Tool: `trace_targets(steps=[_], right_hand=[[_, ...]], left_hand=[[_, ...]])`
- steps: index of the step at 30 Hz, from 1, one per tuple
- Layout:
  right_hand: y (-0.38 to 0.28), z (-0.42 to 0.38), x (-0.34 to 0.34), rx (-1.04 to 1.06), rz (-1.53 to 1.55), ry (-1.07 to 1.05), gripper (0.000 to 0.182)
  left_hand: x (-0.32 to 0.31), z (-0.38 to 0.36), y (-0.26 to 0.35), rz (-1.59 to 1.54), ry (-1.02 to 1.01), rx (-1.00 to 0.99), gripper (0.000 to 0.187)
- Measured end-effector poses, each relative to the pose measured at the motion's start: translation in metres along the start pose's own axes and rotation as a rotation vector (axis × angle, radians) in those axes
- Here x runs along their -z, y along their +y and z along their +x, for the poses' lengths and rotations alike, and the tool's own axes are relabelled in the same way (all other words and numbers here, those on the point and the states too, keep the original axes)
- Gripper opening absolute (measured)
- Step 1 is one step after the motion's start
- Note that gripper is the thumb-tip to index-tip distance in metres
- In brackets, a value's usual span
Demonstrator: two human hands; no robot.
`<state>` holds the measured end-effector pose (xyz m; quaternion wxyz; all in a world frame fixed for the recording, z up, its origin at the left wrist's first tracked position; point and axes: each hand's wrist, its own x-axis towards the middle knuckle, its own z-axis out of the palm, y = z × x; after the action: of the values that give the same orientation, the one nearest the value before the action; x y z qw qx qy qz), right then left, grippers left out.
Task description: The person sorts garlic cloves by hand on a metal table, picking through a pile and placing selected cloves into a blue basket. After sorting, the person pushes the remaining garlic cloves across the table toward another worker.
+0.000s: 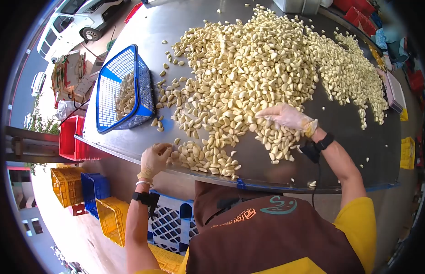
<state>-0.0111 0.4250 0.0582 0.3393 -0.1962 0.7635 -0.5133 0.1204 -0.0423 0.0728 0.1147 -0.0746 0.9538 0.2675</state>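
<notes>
A broad heap of peeled garlic cloves lies on the metal table. My right hand, in a thin whitish glove, rests on the heap's near side with fingers stretched out over the cloves. At the table's front edge is my gloved left hand, its fingers curled together beside a smaller cluster of cloves. Whatever those fingers may hold is hidden. Left of the heap stands a blue plastic basket, tilted in view, with garlic cloves in it.
More cloves spread toward the table's right side. A pale lidded box sits at the right edge. Below, on the left, are yellow crates, a blue crate and a red bin. A blue pallet lies under the front edge.
</notes>
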Motion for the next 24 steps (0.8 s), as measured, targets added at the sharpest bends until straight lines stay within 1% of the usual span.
trace_targets(steps=[1,2,3,4,5,6,7,8,9,10,11,12,14,16,18,19,20,22,24], right_hand=[[-0.006,-0.011,0.016,-0.142,-0.136,0.128,0.032],[0.005,-0.021,0.027,-0.105,-0.031,0.265,0.03],[0.002,-0.033,0.033,-0.064,-0.02,0.364,0.035],[0.02,-0.034,0.038,-0.052,-0.034,0.355,0.035],[0.053,-0.028,0.041,0.021,-0.349,0.536,0.039],[0.072,-0.027,0.04,0.099,-0.66,0.712,0.044],[0.065,-0.03,0.025,0.062,-0.85,0.621,0.065],[0.041,-0.027,-0.006,-0.214,-1.038,0.479,0.088],[0.039,-0.032,-0.042,-0.145,-1.112,0.482,0.1],[0.07,-0.032,-0.036,0.024,-1.01,0.574,0.1],[0.028,-0.053,-0.078,-0.032,-1.013,0.274,0.097],[0.004,-0.066,-0.084,-0.068,-1.016,0.05,0.093],[0.001,-0.088,-0.083,0.046,-0.931,-0.276,0.079],[0.004,-0.104,-0.07,0.123,-0.887,-0.556,0.062],[-0.003,-0.105,-0.042,0.063,-0.674,-0.772,0.047],[0.011,-0.11,-0.033,0.134,-0.544,-0.555,0.04],[-0.032,-0.101,-0.024,-0.239,-0.248,-0.508,0.041],[-0.019,-0.073,-0.018,0.079,-0.391,-0.11,0.039],[-0.008,-0.033,-0.006,0.247,-0.745,0.2,0.044]], left_hand=[[-0.003,0.0,-0.004,0.002,0.051,-0.013,0.028],[-0.005,0.0,-0.007,0.003,0.105,-0.031,0.027],[-0.007,0.001,-0.01,-0.013,0.134,-0.022,0.028],[-0.007,0.003,-0.012,-0.021,0.151,-0.015,0.028],[-0.008,0.004,-0.013,-0.029,0.173,-0.007,0.027],[-0.01,0.003,-0.014,-0.034,0.19,0.004,0.027],[-0.01,0.002,-0.013,-0.035,0.198,0.008,0.027],[-0.009,0.003,-0.012,-0.036,0.199,0.03,0.026],[-0.009,0.004,-0.01,-0.032,0.191,0.047,0.026],[-0.01,0.006,-0.011,-0.029,0.184,0.035,0.026],[-0.011,0.007,-0.015,-0.026,0.184,0.04,0.025],[-0.012,0.009,-0.017,-0.029,0.188,0.049,0.024],[-0.014,0.013,-0.015,-0.021,0.18,0.066,0.025],[-0.01,0.011,-0.014,0.017,0.16,0.095,0.026],[-0.011,0.014,-0.018,0.028,0.167,0.142,0.03],[-0.011,0.016,-0.019,0.044,0.163,0.161,0.03],[-0.012,0.017,-0.021,0.056,0.16,0.173,0.03],[-0.012,0.017,-0.022,0.057,0.165,0.166,0.031],[-0.011,0.021,-0.022,0.061,0.174,0.147,0.032]])
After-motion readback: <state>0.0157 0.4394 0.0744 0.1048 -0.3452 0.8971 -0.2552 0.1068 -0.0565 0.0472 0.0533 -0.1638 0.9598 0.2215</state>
